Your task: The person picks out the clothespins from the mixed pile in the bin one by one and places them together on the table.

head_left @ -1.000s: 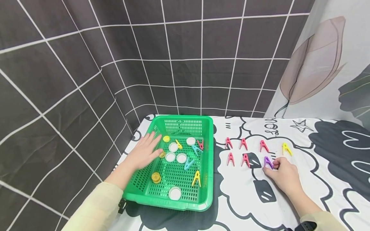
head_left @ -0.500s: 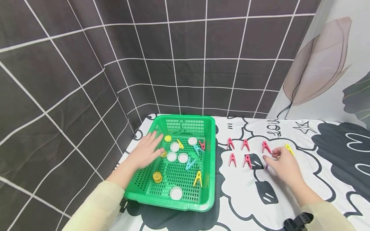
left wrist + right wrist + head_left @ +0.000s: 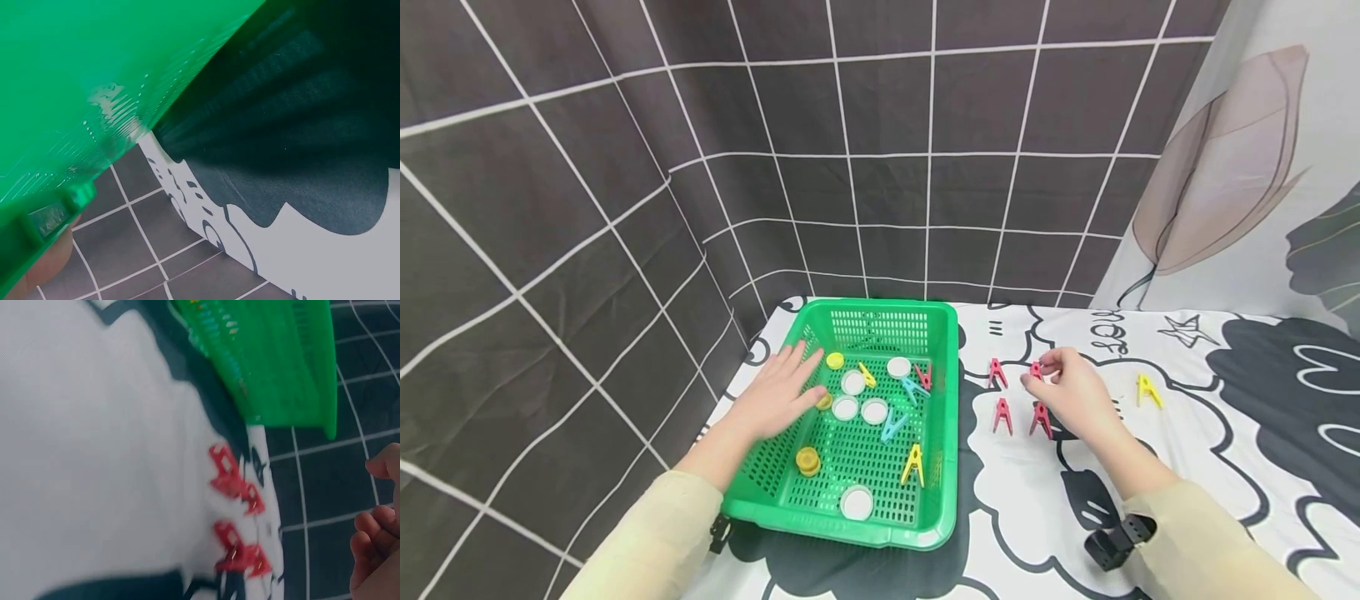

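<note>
My left hand (image 3: 778, 396) rests with straight, spread fingers over the left side of a green plastic basket (image 3: 951, 417). In the left wrist view, part of a finger (image 3: 53, 259) shows beside the basket's edge. My right hand (image 3: 1078, 400) is over the cloth, its thumb and loosely curled fingers apart, with nothing seen between them. Close to its fingertips is a red clothespin (image 3: 1035, 369). Other red clothespins, such as one below (image 3: 1041, 419) and one farther left (image 3: 996, 372), stand in rows. To the right is a yellow clothespin (image 3: 1147, 390). The hand covers the purple clothespin's spot.
Inside the basket are several white caps (image 3: 857, 502), yellow caps (image 3: 807, 461), and blue (image 3: 892, 425), yellow (image 3: 913, 465) and red clothespins (image 3: 922, 377). A black-and-white printed cloth (image 3: 1022, 517) lies beneath. A dark gridded curtain (image 3: 970, 192) hangs behind and at left.
My right hand has come off the purple clothespin, risen a little, and moved left across the red ones. The yellow clothespin shows fully again. My left hand stays where it was.
</note>
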{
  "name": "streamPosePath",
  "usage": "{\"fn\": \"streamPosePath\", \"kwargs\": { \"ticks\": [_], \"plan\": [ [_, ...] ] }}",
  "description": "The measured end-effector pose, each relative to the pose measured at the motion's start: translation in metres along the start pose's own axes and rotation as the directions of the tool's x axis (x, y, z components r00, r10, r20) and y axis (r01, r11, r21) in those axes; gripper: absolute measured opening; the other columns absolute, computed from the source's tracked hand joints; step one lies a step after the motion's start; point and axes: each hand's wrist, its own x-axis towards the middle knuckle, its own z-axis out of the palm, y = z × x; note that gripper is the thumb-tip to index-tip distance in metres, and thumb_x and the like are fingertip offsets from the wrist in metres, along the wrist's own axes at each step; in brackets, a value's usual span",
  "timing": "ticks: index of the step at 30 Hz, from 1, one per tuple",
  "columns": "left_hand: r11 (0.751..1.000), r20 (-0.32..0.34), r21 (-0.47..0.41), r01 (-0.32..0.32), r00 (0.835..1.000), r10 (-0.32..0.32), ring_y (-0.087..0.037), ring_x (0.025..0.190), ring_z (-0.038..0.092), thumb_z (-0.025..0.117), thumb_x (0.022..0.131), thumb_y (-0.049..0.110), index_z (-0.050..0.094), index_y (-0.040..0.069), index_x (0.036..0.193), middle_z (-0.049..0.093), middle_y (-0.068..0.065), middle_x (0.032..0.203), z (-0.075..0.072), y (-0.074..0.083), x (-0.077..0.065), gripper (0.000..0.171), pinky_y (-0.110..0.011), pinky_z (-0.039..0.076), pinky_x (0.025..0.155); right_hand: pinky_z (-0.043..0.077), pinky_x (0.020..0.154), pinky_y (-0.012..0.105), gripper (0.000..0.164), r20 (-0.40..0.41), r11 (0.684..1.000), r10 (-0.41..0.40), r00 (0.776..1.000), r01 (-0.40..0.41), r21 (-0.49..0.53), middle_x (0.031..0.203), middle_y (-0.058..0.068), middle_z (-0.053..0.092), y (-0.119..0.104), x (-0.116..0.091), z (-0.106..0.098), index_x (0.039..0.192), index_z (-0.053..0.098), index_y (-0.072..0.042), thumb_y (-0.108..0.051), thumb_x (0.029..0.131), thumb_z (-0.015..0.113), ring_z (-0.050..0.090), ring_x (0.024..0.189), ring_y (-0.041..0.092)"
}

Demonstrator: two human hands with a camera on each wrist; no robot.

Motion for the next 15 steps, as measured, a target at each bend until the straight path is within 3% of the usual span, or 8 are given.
{"fn": "streamPosePath", "kwargs": {
  "ticks": [15],
  "plan": [
    [1.000,-0.003,-0.001,-0.003,1.000,0.003,-0.040,0.139,0.010,0.030,0.099,0.052,0.022,0.007,0.149,0.013,-0.024,0.152,0.001,-0.001,0.001,0.068,-0.049,0.005,0.113,0.045,0.074,0.039,0.039,0.084,0.990,-0.106,0.991,0.097,0.104,0.103,0.017,0.063,-0.057,0.019,0.023,0.110,0.054,0.002,-0.026,0.085,0.065,0.056,0.091,0.029]
  ]
}}
